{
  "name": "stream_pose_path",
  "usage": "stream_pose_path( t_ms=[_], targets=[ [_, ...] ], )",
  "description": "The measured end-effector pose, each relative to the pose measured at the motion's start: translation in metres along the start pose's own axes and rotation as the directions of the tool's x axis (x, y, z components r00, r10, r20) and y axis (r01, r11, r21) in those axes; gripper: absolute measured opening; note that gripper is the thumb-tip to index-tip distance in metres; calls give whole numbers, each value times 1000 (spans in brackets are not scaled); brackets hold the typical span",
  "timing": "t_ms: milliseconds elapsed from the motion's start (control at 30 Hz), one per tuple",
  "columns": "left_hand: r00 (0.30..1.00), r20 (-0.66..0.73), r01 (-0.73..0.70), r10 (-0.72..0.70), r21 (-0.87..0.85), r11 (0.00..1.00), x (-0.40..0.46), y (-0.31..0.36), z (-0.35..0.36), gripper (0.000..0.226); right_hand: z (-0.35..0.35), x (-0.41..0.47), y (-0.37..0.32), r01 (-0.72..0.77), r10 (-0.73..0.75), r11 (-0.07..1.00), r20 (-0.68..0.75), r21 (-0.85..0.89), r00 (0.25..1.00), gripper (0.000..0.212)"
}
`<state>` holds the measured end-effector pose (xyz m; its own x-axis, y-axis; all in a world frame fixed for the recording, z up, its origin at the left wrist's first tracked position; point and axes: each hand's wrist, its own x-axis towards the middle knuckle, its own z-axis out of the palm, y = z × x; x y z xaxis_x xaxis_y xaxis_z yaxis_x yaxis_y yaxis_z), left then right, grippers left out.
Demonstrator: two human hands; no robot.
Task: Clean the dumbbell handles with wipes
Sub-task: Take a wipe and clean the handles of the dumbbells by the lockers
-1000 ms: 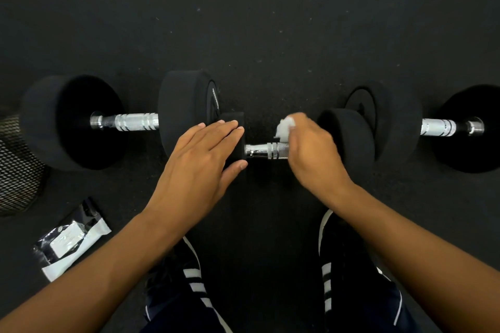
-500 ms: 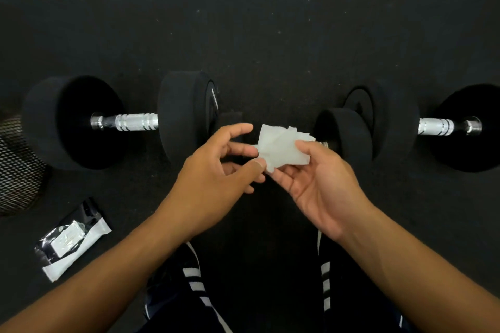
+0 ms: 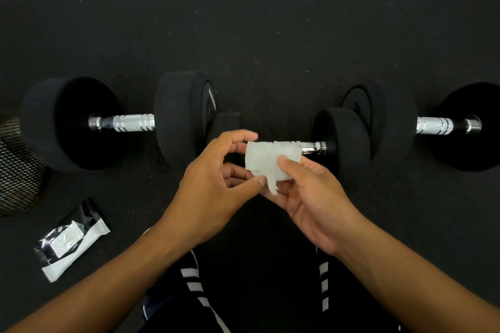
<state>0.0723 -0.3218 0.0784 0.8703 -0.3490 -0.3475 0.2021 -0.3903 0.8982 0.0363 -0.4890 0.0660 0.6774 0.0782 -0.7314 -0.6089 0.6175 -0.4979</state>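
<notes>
Hands: my left hand (image 3: 216, 178) and my right hand (image 3: 311, 197) both pinch the thin white wet wipe (image 3: 270, 161) between thumb and fingers, up off the floor, just in front of the small dumbbell.
Wipe: it is crumpled, with one little corner hanging down. I think it wants opening or folding over so a fresh side faces out.
How to do it well: I should pull softly with both hands, because a wet wipe this thin could tear. Then I could wrap it round the bar and rub along it and turn it.
Small dumbbell: the short black dumbbell with the shiny silver handle (image 3: 313, 147) lies on the floor right behind the wipe. The wipe hides most of the handle.
Wipe pack: the black and white foil pack (image 3: 70, 240) lies on the floor near my left arm, easy to reach for a new one.
Bigger dumbbells: the big black dumbbell with a ridged silver handle on my left (image 3: 132, 123) and one like it on my right (image 3: 433, 125) lie a bit farther off.
Floor: the dark speckled rubber mat (image 3: 270, 35) holds them all.
Basket: a black mesh bin (image 3: 19, 170) pokes in at my far left, maybe good for used wipes.
</notes>
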Motion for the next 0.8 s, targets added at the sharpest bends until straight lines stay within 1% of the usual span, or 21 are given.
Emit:
stream_pose_path(
  t_ms=[67, 100, 133, 233, 300, 333, 400, 433, 500, 567, 600, 667, 700, 800],
  targets=[
    [999, -38, 26, -26, -7, 1000, 1, 0, 1, 27, -2, -1, 2, 2, -2, 1000, 26, -5, 1000, 26],
    [998, -48, 40, -40, -14, 999, 2, -1, 1, 16, -4, -1, 4, -2, 2, 1000, 35, -5, 999, 27],
    [997, -54, 54, -55, -31, 998, 3, -3, 2, 10, -6, -2, 5, -9, 8, 1000, 41, 7, 999, 27],
    [994, -54, 93, -97, -76, 993, 5, -7, 2, 6, -9, -6, 10, 18, -20, 1000, 118, 14, 993, 34],
    [993, -20, 112, -113, -39, 993, 4, -7, 3, 6, -9, -9, 12, 69, -62, 997, 152, -37, 986, 41],
    [993, -5, 116, -116, -15, 993, 3, -6, 3, 6, -9, -10, 13, 90, -78, 993, 137, -78, 987, 42],
    [995, -2, 98, -98, 35, 995, 1, -5, 5, 7, -12, -6, 18, 95, -90, 984, 40, -152, 995, 33],
    [997, -11, 79, -78, 64, 995, 0, -5, 5, 7, -16, -3, 20, 73, -78, 986, -31, -151, 996, 28],
    [999, -38, 29, -24, 136, 990, 0, -6, 4, 9, -26, 7, 28, 6, -18, 998, -187, -67, 982, 23],
    [997, -64, -29, 45, 226, 974, 0, -7, 2, 12, -34, 18, 37, -53, 67, 997, -341, 52, 938, 20],
    [994, -74, -56, 78, 260, 964, 1, -7, 1, 13, -37, 23, 40, -58, 98, 992, -399, 111, 912, 21],
    [984, -74, -129, 162, 332, 935, 1, -5, 0, 14, -38, 33, 42, -4, 106, 977, -468, 214, 877, 29],
    [976, -65, -168, 206, 371, 913, 1, -5, 0, 15, -37, 38, 42, 35, 93, 967, -480, 252, 873, 34],
    [959, -40, -233, 279, 443, 866, 3, -7, 0, 16, -29, 49, 41, 126, 40, 938, -462, 324, 886, 38]
  ],
)
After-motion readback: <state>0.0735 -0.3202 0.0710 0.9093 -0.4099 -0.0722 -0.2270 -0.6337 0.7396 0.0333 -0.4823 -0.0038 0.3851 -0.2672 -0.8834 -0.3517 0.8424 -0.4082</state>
